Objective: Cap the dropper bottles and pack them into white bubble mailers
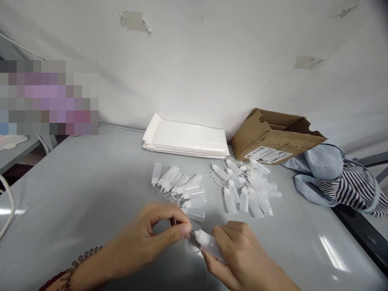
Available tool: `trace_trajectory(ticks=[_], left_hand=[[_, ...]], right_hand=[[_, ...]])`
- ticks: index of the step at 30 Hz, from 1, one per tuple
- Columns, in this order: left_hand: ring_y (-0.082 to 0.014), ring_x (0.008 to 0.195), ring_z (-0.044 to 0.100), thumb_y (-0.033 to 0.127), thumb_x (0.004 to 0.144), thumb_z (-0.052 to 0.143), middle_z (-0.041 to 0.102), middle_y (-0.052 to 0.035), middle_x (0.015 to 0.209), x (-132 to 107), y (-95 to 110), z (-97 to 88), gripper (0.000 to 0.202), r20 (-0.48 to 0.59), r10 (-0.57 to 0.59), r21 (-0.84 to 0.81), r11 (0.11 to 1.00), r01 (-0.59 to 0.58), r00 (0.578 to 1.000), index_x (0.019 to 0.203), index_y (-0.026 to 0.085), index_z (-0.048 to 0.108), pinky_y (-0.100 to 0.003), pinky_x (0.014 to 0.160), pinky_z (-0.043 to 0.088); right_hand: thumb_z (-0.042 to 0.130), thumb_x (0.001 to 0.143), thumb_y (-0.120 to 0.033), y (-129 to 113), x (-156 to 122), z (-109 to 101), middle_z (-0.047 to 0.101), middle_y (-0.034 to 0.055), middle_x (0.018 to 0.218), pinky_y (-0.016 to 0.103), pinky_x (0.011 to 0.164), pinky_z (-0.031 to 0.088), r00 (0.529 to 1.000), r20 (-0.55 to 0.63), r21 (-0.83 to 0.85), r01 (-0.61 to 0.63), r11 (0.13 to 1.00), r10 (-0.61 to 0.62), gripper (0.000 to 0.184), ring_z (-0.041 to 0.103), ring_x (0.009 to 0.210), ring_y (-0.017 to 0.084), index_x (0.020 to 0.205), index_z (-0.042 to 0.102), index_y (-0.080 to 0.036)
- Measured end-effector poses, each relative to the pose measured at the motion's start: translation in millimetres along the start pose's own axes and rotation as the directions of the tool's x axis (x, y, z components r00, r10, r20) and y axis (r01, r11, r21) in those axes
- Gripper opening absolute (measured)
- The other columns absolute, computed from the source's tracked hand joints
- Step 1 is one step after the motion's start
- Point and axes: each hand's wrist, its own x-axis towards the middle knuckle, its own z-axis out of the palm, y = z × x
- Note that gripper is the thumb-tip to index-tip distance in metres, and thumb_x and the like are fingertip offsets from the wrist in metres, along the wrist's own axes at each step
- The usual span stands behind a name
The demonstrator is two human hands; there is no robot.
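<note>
In the lower middle of the head view, my right hand (239,252) wraps around a clear squeeze bottle (216,247) with a white top (202,237). The bottle is tilted, its narrow tip toward my left hand (160,236). Thumb and forefinger of that left hand pinch together at the tip; the exact piece between them is hidden. A thin pale strap (191,245) loops below the bottle's neck toward the left fingers. Just beyond my hands lies a loose group of similar bottles (194,192). A larger pile of them (257,184) lies farther right.
White padded envelopes (188,135) are stacked against the wall. To their right stands an open cardboard box (273,135) with a label. A blue cloth bag with striped fabric (342,173) occupies the right side of the grey table (75,194). A white cable (9,206) hangs at the left edge.
</note>
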Motion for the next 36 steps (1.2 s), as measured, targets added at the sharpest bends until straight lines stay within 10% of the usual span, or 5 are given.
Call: trace_trajectory(ticks=[10, 36], left_hand=[[-0.0143, 0.090, 0.065, 0.017, 0.084, 0.061, 0.068, -0.0015, 0.102, -6.9, -6.0, 19.0, 0.028, -0.274, 0.367, 0.349, 0.899, -0.264, 0.889, 0.111, 0.025, 0.057, -0.021, 0.080, 0.054], [-0.0080, 0.079, 0.066, 0.007, 0.085, 0.055, 0.069, 0.0020, 0.086, -3.7, -4.0, 18.4, 0.019, -0.311, 0.389, 0.338, 0.898, -0.282, 0.867, 0.097, 0.021, 0.061, -0.013, 0.073, 0.052]], right_hand=[[0.041, 0.092, -0.023, 2.0, -0.7, 6.1, 0.050, -0.0024, 0.049, 0.029, 0.046, 0.026, 0.993, -0.064, 0.026, -0.100, 0.995, 0.102, 0.032, 0.045, 0.041, 0.012, 0.061, 0.049, -0.019], [0.041, 0.094, -0.026, -3.4, 1.7, 7.1, 0.049, -0.0040, 0.049, 0.027, 0.045, 0.027, 0.989, -0.085, 0.073, -0.113, 0.991, 0.119, 0.034, 0.045, 0.040, 0.010, 0.061, 0.046, -0.020]])
